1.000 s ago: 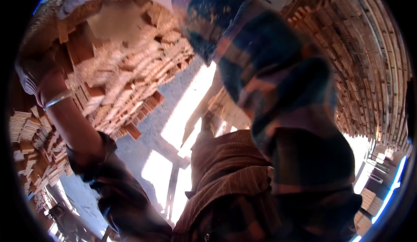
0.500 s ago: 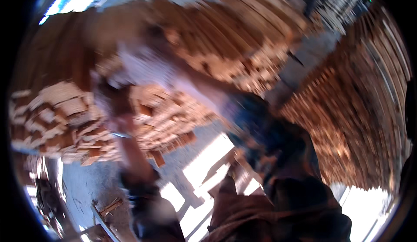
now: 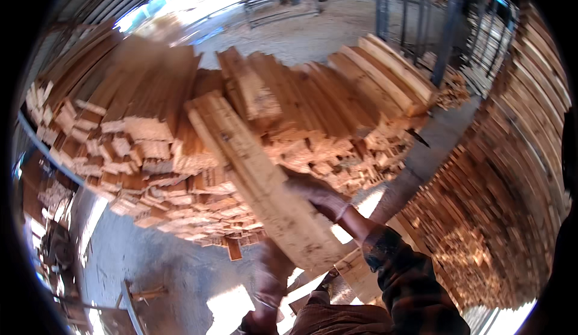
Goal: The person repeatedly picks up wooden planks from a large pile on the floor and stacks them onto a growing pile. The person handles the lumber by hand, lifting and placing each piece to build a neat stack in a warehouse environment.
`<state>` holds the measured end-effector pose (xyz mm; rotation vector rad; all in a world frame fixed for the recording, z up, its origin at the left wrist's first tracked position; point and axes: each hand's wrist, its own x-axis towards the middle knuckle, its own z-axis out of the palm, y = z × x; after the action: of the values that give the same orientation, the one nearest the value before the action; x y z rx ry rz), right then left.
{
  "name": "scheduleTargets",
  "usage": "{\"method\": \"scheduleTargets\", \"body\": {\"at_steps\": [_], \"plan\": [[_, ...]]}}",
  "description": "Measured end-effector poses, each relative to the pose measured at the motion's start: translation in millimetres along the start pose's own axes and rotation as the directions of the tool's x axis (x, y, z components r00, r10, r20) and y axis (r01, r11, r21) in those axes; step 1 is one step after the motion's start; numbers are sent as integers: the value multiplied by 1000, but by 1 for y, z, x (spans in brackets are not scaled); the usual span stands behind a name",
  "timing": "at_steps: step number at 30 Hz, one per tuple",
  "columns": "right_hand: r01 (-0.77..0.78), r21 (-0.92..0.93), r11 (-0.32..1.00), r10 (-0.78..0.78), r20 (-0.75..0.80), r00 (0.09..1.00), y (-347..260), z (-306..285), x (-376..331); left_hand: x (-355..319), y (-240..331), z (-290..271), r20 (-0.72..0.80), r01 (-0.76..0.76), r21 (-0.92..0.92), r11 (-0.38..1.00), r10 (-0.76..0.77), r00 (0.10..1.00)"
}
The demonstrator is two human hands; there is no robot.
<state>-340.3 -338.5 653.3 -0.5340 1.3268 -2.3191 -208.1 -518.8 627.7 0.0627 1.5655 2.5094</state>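
A couple of light brown wooden boards [image 3: 265,193], lying together, slant across the middle from the big pile toward my body. My right hand [image 3: 316,193] grips their right edge about halfway along, its fingers partly hidden by the wood. At the near end, my left hand [image 3: 274,269] holds the left edge from below, blurred and with its fingertips out of sight. The far end of the boards overlaps the stacked lumber [image 3: 150,130]; whether it touches the pile I cannot tell.
Another tall stack of boards [image 3: 481,196] stands close on my right. Beyond the pile are metal posts [image 3: 448,28] and a bench-like frame [image 3: 280,7]. Sunlit patches mark the concrete floor [image 3: 156,263], where a metal bar [image 3: 131,308] lies at lower left.
Both hands have come back from the pile toward my body and right, now with boards between them. The view has tilted up, showing more of the yard behind.
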Motion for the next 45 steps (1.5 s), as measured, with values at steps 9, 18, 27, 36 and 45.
{"method": "scheduleTargets", "body": {"at_steps": [9, 18, 27, 36, 45], "plan": [[-58, -704, 708, -90, -171, 981, 60, 45, -175, -23, -105, -46, -30, 42, -342, 939, -56, 998], [-75, -247, 966, -56, -485, 873, 122, 73, -468, -193, -235, 61, 510, 650, -590, 480, -403, 760], [-794, -578, 189, -65, -814, 577, 356, -67, -560, -232, -357, -1, 790, 902, -421, 91, -453, 414], [-854, -517, -64, -307, -804, 510, 555, -141, -540, -191, -389, -85, 485, 872, -487, -37, -842, 235], [-837, -525, -155, -306, -780, 546, 558, -154, -527, -176, -397, -58, 245, 873, -302, 384, -854, 460]]}}
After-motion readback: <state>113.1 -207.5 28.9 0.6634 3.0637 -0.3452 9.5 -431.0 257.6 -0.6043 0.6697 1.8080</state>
